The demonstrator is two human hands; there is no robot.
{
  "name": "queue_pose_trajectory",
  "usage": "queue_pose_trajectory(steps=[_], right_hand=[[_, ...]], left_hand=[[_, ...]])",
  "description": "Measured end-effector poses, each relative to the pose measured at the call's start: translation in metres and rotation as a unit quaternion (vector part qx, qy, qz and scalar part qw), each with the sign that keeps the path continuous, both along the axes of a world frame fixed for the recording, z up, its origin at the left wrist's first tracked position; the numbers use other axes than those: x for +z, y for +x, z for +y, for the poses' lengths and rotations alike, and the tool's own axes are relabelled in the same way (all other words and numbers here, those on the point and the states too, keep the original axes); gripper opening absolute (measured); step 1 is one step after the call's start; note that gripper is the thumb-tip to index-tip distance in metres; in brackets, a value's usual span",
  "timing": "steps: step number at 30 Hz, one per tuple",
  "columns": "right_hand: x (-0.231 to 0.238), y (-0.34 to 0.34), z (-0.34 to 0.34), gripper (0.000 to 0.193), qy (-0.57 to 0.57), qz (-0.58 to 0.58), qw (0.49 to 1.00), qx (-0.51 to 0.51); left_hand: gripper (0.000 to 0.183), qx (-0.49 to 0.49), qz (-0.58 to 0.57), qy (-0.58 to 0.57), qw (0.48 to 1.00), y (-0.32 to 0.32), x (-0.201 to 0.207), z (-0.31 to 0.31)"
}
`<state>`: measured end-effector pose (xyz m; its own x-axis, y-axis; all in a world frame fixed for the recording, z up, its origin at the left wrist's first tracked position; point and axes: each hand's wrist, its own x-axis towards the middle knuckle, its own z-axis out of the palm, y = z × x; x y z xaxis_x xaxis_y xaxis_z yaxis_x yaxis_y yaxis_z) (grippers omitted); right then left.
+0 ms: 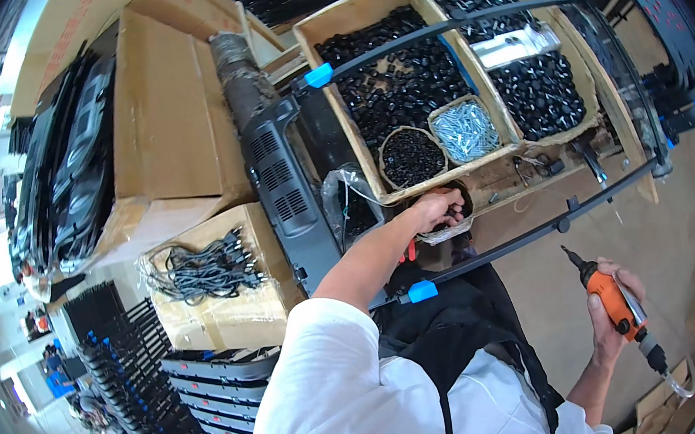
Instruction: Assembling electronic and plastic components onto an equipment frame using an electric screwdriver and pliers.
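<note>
My left hand (441, 207) dips into a small open container (446, 234) at the near edge of the parts trays. Its fingers are curled together, and what they hold, if anything, is hidden. On the right, my right hand (604, 317) grips an orange air screwdriver (615, 301), its bit tilted up and to the left, a clear hose (691, 378) trailing from its rear end. A thin black frame (507, 259) with blue corner pieces (421, 292) spans the workspace. One long side passes just below my left hand, another across the trays.
A wooden tray (310, 51) holds small black parts, with a tub of dark screws (411, 156) and one of silver screws (466, 129). Another tray (535, 96) stands beside it. Left are a vented black panel (279, 173), bundled cables (205, 266) on a carton (237, 315), and a large carton (166, 109).
</note>
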<state>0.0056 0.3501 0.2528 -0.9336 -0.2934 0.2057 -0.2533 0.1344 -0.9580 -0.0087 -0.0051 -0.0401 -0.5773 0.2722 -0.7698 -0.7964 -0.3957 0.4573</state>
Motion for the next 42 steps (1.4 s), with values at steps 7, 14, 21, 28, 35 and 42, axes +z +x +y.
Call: queue_pose_trajectory(steps=[7,14,21,28,35,42], right_hand=[[0.004,-0.022,-0.043,0.061,-0.062,-0.093,0.990,0.090],[-0.003,-0.073,-0.086,0.055,-0.070,-0.040,0.976,0.203],[0.027,-0.093,-0.152,0.061,-0.032,-0.038,0.939,0.339],[0.007,-0.069,-0.222,0.056,-0.062,-0.103,0.886,0.448],[0.006,-0.032,-0.291,0.055,-0.035,-0.101,0.855,0.508],[0.007,-0.008,-0.357,0.052,0.034,-0.058,0.863,0.501]], left_hand=[[0.027,0.062,0.084,0.108,0.989,0.010,0.057,-0.003],[0.024,0.239,0.138,-0.013,0.961,0.043,0.143,-0.015],[0.020,0.489,0.166,0.023,0.856,0.094,0.167,0.007],[0.022,0.635,0.144,0.093,0.753,0.132,0.182,0.017],[0.026,0.693,0.143,0.163,0.688,0.156,0.205,-0.028],[0.025,0.695,0.157,0.244,0.658,0.176,0.193,-0.084]])
